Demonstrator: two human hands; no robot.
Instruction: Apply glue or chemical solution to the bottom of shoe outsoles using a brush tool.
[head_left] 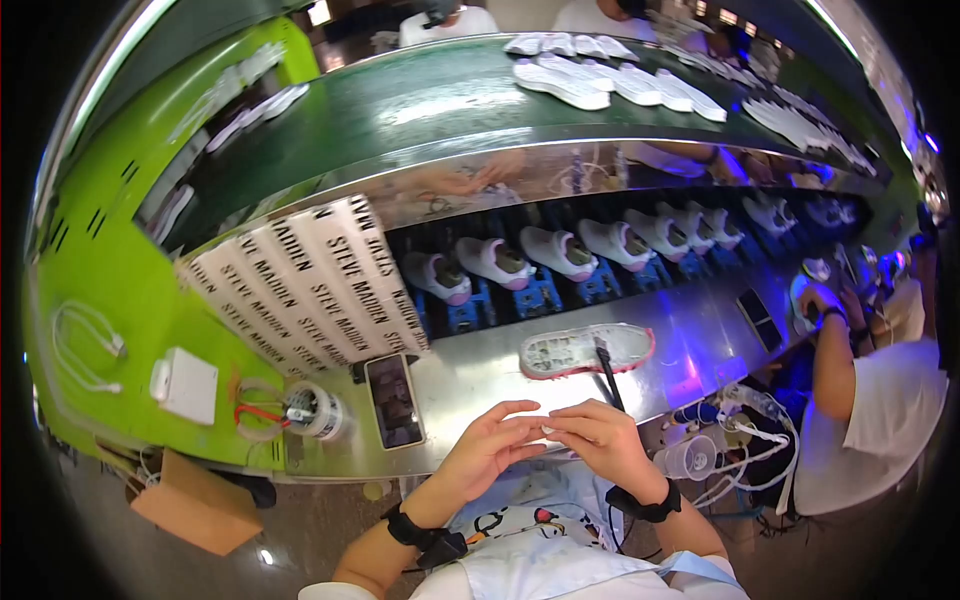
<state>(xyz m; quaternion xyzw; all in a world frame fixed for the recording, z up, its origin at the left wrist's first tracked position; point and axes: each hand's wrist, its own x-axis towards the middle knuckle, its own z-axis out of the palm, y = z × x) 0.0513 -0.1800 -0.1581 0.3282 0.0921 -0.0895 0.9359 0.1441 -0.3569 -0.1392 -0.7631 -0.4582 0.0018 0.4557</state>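
Close in front of my body, my left hand (490,448) and my right hand (608,440) meet at the fingertips. A tiny whitish bit (546,430) shows between them, too small to name. The right fingers are pinched together. On the left hand the index finger stretches out while the other fingertips press in toward the right hand. Just beyond the hands, a white shoe sole (560,353) with a pinkish-red edge lies on the metal bench (480,365). A dark-handled brush (607,375) rests across its right part.
Several pale shoes (485,258) stand on blue holders along a dark line behind the bench. More white soles (560,84) lie on the green belt (400,110). A printed box (310,290), a phone (394,400) and a tub of tools (315,412) stand left. A co-worker's arm (833,370) is right.
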